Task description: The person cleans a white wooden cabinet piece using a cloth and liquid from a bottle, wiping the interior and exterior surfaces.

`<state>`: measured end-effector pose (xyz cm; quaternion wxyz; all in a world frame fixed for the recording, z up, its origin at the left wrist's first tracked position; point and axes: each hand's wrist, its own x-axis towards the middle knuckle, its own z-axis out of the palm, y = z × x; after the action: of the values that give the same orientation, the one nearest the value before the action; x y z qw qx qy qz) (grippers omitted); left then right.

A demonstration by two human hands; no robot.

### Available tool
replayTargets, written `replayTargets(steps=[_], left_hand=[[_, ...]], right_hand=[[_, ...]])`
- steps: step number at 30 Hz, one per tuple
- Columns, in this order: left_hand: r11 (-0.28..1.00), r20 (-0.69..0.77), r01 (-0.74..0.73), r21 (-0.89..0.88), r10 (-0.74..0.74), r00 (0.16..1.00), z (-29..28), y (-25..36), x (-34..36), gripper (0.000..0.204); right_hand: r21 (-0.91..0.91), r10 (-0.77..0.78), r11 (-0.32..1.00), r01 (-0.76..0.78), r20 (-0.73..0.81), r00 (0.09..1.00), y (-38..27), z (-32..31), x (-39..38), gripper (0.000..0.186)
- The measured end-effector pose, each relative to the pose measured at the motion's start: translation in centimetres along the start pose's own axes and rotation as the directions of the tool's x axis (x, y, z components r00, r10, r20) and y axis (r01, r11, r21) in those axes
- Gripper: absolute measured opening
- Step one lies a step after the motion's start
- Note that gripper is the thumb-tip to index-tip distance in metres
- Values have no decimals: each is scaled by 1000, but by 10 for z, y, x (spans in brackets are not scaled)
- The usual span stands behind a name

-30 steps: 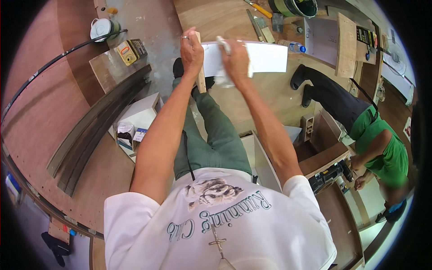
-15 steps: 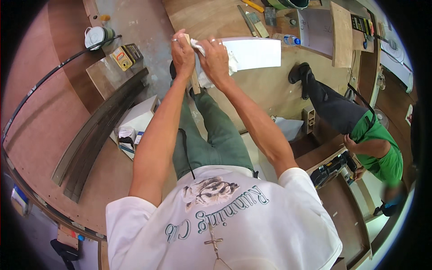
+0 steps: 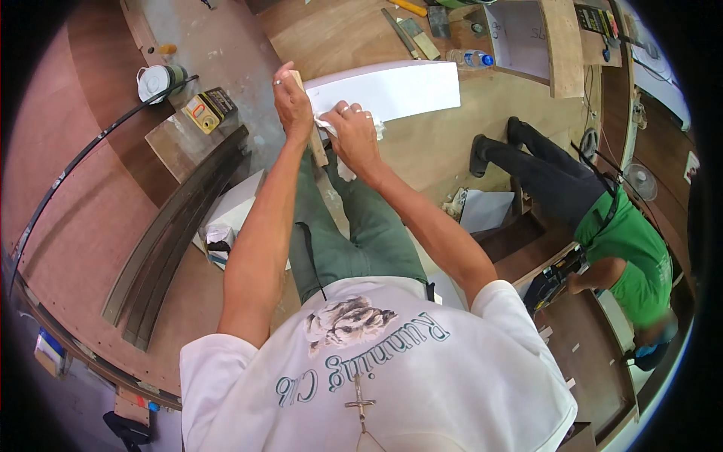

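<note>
Our left hand (image 3: 295,108) is wrapped around the upper part of a wooden strip (image 3: 319,148); our right hand (image 3: 355,141) clutches a crumpled white cloth (image 3: 326,126) just beside it. The strip slants from upper left to lower right across the left end of a white board (image 3: 399,90), whose long axis runs rightward, rising slightly. We have both ahead of our knees, over tan plywood (image 3: 440,154). Our right hand hides the board's near left corner. Beyond it lie a bottle (image 3: 468,59) and an open box (image 3: 512,38); a tin (image 3: 207,111) sits left, and a person in green (image 3: 629,241) is at right.
</note>
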<state>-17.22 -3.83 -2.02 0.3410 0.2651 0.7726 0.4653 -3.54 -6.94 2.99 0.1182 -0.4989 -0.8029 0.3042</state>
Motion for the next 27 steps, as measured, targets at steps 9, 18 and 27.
replayTargets(steps=[9, 18, 27], left_hand=[[1000, 25, -18, -7, 18, 1000, 0, 1, 0, 52], [999, 59, -54, -4, 54, 997, 1, 1, 2, 53], [992, 74, 82, -95, -75, 994, 6, 0, 3, 55]], right_hand=[[-67, 20, 997, -30, -137, 990, 1, 7, 31, 22], [-48, 4, 999, -15, -225, 974, 2, 6, 56, 18], [-54, 32, 998, -44, -204, 978, 5, 1, 48, 18]])
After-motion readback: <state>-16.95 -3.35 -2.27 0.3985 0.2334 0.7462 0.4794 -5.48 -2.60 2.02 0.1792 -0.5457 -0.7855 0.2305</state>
